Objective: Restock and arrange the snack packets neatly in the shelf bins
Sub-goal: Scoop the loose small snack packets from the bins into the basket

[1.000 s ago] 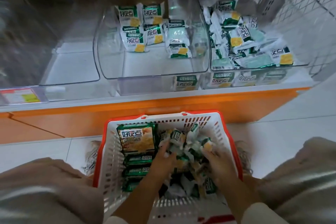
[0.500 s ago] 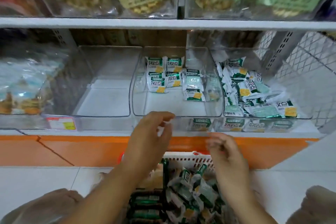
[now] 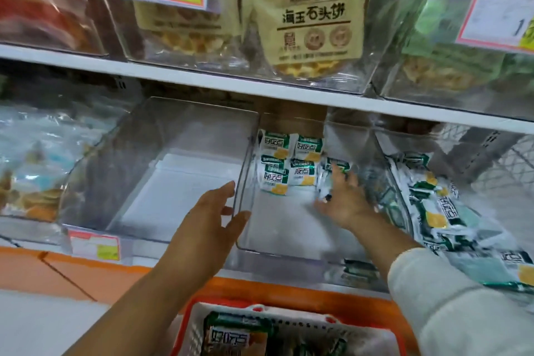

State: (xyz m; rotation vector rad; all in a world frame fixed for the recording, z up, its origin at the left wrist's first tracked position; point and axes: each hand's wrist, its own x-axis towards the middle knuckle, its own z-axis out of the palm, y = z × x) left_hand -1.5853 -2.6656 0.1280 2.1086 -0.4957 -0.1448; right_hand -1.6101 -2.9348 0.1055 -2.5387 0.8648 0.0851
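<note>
Several small green-and-white snack packets point(image 3: 274, 179) lie at the back of the middle clear bin point(image 3: 248, 247) on the lower shelf. My right hand point(image 3: 345, 199) reaches inside this bin with fingers spread flat on the packet point(image 3: 335, 166) at the right of the group. At the bin's front left corner is my left hand point(image 3: 208, 225), fingers straight against the wall and thumb on the inner side. The bin to the right point(image 3: 404, 211) is piled with the same packets point(image 3: 433, 211).
The left clear bin point(image 3: 173, 182) holds nothing. A red-and-white basket point(image 3: 260, 311) with a larger green pack point(image 3: 234, 338) sits below on the floor. An upper shelf point(image 3: 202, 78) with bagged biscuits and price tags overhangs the bins. An orange base runs under the lower shelf.
Both hands left the basket and rose to the shelf. My right hand went into the middle bin onto the packets. My left hand came to the bin's front left corner. The view tilted up.
</note>
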